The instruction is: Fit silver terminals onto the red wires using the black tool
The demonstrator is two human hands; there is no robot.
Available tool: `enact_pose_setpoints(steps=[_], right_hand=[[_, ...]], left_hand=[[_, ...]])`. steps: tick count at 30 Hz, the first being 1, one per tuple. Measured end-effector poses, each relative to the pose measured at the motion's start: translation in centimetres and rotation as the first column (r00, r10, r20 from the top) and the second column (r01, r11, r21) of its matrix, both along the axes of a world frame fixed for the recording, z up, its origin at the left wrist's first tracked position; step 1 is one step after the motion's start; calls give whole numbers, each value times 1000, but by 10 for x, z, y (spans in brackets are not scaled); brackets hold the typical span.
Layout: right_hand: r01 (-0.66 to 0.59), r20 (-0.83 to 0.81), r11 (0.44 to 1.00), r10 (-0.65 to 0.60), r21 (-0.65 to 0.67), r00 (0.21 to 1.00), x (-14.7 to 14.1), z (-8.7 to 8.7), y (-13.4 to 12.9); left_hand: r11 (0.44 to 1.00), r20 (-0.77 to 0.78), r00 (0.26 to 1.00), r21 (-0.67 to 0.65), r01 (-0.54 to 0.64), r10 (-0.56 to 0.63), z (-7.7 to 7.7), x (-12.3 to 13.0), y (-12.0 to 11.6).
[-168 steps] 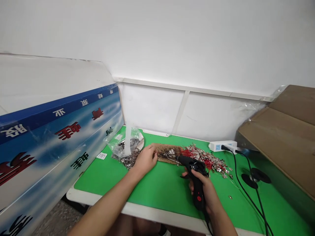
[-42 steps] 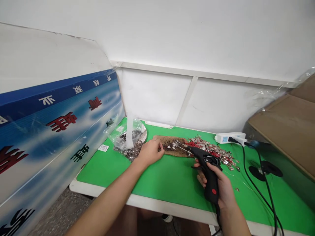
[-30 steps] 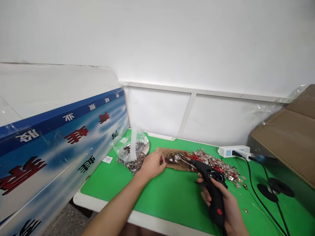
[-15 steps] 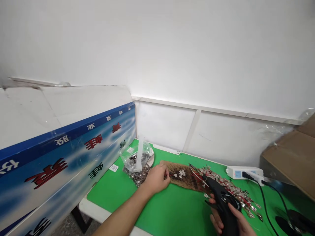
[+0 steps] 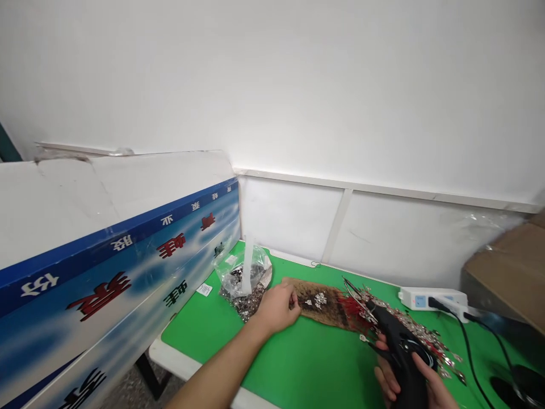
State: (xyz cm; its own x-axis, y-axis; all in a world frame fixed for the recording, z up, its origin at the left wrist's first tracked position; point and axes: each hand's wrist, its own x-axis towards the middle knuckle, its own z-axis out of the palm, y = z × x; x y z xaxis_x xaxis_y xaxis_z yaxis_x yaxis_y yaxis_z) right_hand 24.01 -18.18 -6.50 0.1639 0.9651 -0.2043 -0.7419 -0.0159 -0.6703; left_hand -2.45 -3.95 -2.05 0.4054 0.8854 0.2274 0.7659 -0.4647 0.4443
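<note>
My left hand rests at the left end of a scorched brown board, its fingers curled together; whatever they pinch is hidden. Several small silvery metal tabs lie on the board just right of those fingers. In my right hand is a black soldering gun, gripped by the handle with the thumb over its side. Its thin metal tip and curved feed tube point left over the board's right end. Beside the gun, a heap of red wires with metal tabs spreads rightward. One loose tab sits by the gun's trigger.
Left of my left hand, a clear plastic bag spills small metal parts onto the green tabletop. A white power strip with black cables stands at right, before a cardboard box. A printed carton panel borders the left side.
The whole view has shifted slightly, moving everything a little rightward. The soldering gun's tip has drawn a bit to the right, nearer the red wires. My left hand stays at the board's left end.
</note>
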Motion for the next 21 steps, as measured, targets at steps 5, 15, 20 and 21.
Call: enact_pose_setpoints(steps=[5,15,20,21], right_hand=[[65,-59,997,-63,31,996,-3,1,4],[216,-142,976,-209,31,967,-14,24,4],[284,-116,948,-269,141,956,-13,19,4],[288,-114,946,-273,147,955,-13,18,4]], left_hand=[[1000,-4,1000,-2,5,-5,0,1,0],[999,-8,999,13,41,-41,-1,-1,3],[999,-28,999,32,44,-43,1,-1,0],[999,-26,999,29,46,-45,2,-1,-1]])
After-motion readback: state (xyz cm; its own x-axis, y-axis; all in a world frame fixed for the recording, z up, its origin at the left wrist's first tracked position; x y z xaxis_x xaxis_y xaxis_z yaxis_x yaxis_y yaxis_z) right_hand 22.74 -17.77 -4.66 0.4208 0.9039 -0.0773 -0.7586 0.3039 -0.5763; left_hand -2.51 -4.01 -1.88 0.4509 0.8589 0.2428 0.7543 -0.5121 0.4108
